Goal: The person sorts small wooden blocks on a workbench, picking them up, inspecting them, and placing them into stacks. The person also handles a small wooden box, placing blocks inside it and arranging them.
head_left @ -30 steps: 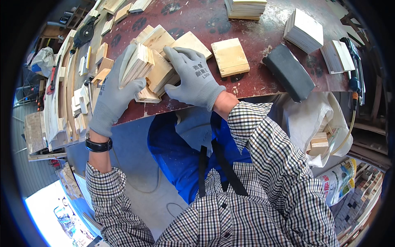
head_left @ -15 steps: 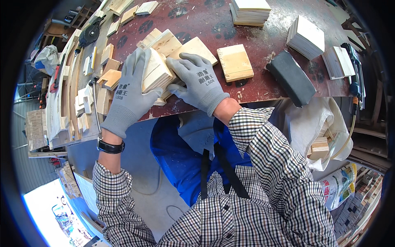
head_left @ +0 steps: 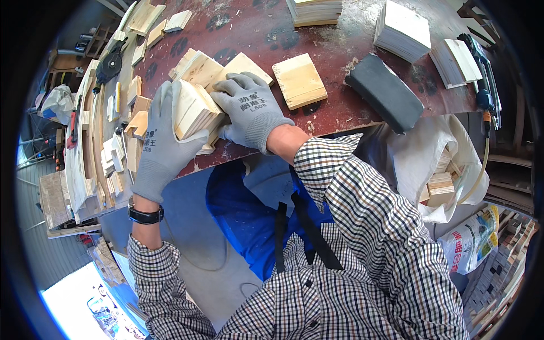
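Both of my hands wear grey gloves and hold a short stack of pale wooden blocks (head_left: 195, 110) between them, near the table's front edge. My left hand (head_left: 161, 144) wraps its left side, thumb along the near end. Against the right side rests my right hand (head_left: 249, 110), fingers bent over the edge; its thumb is mostly hidden. The stack's layers sit slightly fanned and tilted. Just behind it, more wooden blocks (head_left: 198, 69) lean together, with a flat wooden piece (head_left: 247, 63) beyond my right fingers. A single square wooden block (head_left: 300, 81) lies to their right.
A dark grey block (head_left: 385, 93) lies at the front edge of the red-brown table (head_left: 238, 34). Stacked boards (head_left: 403, 29) stand farther back. At the left are wood offcuts (head_left: 139, 122) and a black tool (head_left: 109, 65). A white sack (head_left: 419, 164) hangs below right.
The whole view has shifted, so the table sits farther left and up. Both hands stay on the stack; its layers look more fanned apart than before.
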Demonstrator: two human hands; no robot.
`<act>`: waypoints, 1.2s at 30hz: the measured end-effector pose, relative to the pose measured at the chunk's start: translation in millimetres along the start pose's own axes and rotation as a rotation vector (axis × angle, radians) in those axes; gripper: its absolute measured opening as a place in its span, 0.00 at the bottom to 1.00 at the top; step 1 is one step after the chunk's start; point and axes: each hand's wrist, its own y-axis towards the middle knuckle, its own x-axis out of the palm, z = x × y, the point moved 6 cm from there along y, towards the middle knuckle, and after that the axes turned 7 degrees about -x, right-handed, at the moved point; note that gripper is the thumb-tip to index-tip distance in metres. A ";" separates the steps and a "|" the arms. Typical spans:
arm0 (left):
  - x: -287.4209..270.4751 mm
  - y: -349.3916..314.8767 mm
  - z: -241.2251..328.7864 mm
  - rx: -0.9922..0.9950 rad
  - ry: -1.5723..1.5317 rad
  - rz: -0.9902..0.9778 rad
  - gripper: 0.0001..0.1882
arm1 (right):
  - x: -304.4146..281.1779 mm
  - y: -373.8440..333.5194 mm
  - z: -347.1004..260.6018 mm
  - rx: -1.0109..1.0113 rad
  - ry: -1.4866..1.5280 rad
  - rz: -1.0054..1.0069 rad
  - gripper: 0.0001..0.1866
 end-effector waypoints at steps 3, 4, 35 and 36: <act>-1.8 3.8 4.7 -0.007 0.063 -0.002 0.55 | -2.3 -5.0 -5.2 -0.003 -0.035 0.001 0.36; -2.4 4.9 7.3 -0.006 0.091 -0.006 0.55 | -3.7 -4.6 -5.5 0.007 -0.018 0.003 0.38; -35.9 -4.1 -2.6 0.015 -0.001 0.186 0.37 | -36.5 -21.2 20.1 0.312 1.070 0.358 0.21; -32.4 -6.6 -1.1 0.007 0.043 0.184 0.36 | -37.3 -22.4 21.4 0.333 1.071 0.396 0.22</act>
